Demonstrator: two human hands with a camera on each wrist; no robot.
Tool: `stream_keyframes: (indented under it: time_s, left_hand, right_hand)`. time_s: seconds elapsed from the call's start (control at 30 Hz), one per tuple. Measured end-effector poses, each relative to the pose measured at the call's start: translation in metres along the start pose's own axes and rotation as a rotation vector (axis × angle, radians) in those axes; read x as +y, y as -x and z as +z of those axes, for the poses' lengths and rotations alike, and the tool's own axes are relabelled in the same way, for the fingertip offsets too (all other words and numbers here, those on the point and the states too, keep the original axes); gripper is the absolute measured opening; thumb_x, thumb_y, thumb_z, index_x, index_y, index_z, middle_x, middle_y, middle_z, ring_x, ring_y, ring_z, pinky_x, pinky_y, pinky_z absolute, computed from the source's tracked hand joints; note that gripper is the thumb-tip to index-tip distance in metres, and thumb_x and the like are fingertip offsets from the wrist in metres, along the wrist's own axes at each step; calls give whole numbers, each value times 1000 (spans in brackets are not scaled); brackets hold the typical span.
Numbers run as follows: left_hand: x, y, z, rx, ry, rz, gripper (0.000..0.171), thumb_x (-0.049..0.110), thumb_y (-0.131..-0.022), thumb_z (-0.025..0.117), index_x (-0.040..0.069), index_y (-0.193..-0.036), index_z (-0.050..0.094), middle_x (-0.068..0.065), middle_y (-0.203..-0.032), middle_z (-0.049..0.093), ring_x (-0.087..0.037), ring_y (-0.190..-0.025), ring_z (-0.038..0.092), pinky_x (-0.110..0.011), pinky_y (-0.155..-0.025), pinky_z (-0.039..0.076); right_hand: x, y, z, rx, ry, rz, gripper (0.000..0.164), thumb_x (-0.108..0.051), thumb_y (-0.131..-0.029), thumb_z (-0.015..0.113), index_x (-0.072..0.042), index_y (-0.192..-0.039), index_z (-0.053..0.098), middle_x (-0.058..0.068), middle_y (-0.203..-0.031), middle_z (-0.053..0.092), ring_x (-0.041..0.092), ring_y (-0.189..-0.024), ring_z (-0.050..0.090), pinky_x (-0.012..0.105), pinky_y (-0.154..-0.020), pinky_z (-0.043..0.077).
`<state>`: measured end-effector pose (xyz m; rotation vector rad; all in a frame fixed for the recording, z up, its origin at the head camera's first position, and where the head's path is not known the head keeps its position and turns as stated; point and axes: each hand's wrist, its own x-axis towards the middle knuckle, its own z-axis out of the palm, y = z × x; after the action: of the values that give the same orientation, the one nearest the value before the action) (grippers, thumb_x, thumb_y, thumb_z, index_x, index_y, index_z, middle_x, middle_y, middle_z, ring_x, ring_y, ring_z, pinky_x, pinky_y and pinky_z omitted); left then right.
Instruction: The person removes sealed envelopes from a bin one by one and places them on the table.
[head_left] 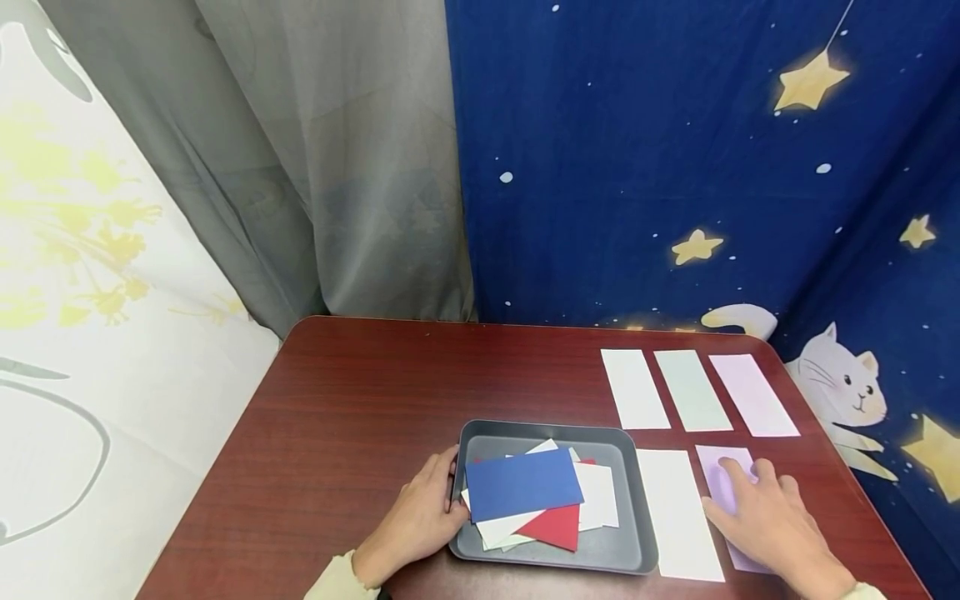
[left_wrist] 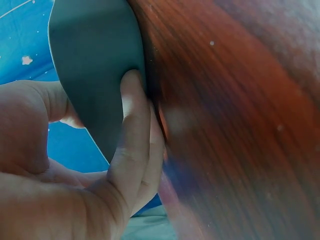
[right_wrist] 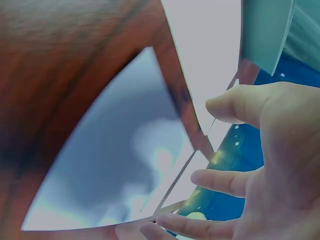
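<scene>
At the left side of a dark grey tray [head_left: 555, 562] my left hand [head_left: 420, 510] grips the wall, with fingers along the outer face in the left wrist view. Inside the tray lies a loose pile of cards, a blue card [head_left: 522, 485] on top and a red card [head_left: 558, 527] and several white ones beneath. My right hand [head_left: 772, 515], fingers spread, is over a lilac card [head_left: 723, 467] and covers part of it. In the right wrist view the fingers are apart with nothing between them, beside that card's glossy surface [right_wrist: 115, 135].
A white card [head_left: 681, 517] lies between the tray and the lilac card. Behind them is a row of a white card [head_left: 634, 389], a pale green card [head_left: 693, 390] and a pale pink card [head_left: 753, 395]. The brown table [head_left: 360, 392] ends at curtains [head_left: 600, 167].
</scene>
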<state>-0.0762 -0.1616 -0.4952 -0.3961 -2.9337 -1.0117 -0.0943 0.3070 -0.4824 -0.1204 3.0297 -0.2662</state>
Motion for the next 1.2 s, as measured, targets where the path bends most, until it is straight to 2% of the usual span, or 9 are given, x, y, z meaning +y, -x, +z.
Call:
stream_keyframes:
  time_s: [0.1, 0.3, 0.5, 0.63, 0.83, 0.97, 1.2]
  left_hand:
    - [-1, 0, 0, -1, 1, -3, 72, 13, -77, 66, 3, -145, 43, 2, -112, 56, -12, -88, 55, -34, -73, 47]
    - [-2, 0, 1, -4, 4, -3, 73, 12, -76, 66, 4, -145, 42, 1, -112, 56, -12, -87, 55, -33, -73, 46]
    - [-2, 0, 2, -3, 3, 1, 73, 12, -77, 66, 3, -145, 42, 1, -111, 56, -12, -88, 56, -34, -74, 47]
    - [-2, 0, 2, -5, 1, 1, 73, 12, -77, 66, 3, -146, 42, 1, -112, 56, -12, -89, 56, -34, -74, 47]
    - [-1, -1, 1, -9, 3, -8, 73, 12, -78, 66, 3, -145, 41, 1, -112, 56, -12, -89, 56, -34, -74, 47]
    - [-2, -1, 1, -12, 6, -7, 73, 12, -78, 66, 4, -145, 41, 2, -111, 56, -12, -88, 56, -34, -73, 47]
    - [-1, -1, 2, -14, -2, -7, 73, 13, -77, 66, 3, -145, 41, 2, -112, 56, -12, -89, 56, -35, -75, 47]
  right_hand:
    - [-9, -4, -3, 43, 12, -37, 72, -48, -85, 71, 1, -132, 49, 35, -118, 41, 51, -95, 40, 65, -65, 46]
    - [-32, -13, -6, 131, 32, -114, 63, -39, -82, 74, 1, -127, 55, 32, -118, 47, 52, -100, 44, 65, -77, 43]
    - [-59, -20, -9, 201, 18, -178, 56, -36, -82, 73, -3, -125, 59, 26, -116, 51, 48, -97, 48, 60, -72, 46]
    - [-77, -25, -13, 211, 20, -222, 56, -36, -82, 73, -4, -125, 59, 23, -114, 52, 45, -97, 49, 57, -65, 50]
    - [-104, -30, -18, 215, 31, -283, 53, -35, -81, 72, -6, -124, 61, 15, -107, 53, 36, -91, 48, 45, -55, 51]
    - [-124, -34, -21, 228, 48, -327, 52, -35, -81, 72, -8, -124, 61, 16, -110, 55, 35, -90, 49, 42, -55, 50]
    - [-155, -42, -19, 252, 80, -430, 54, -38, -82, 71, -6, -126, 61, 17, -114, 57, 35, -92, 52, 39, -63, 51]
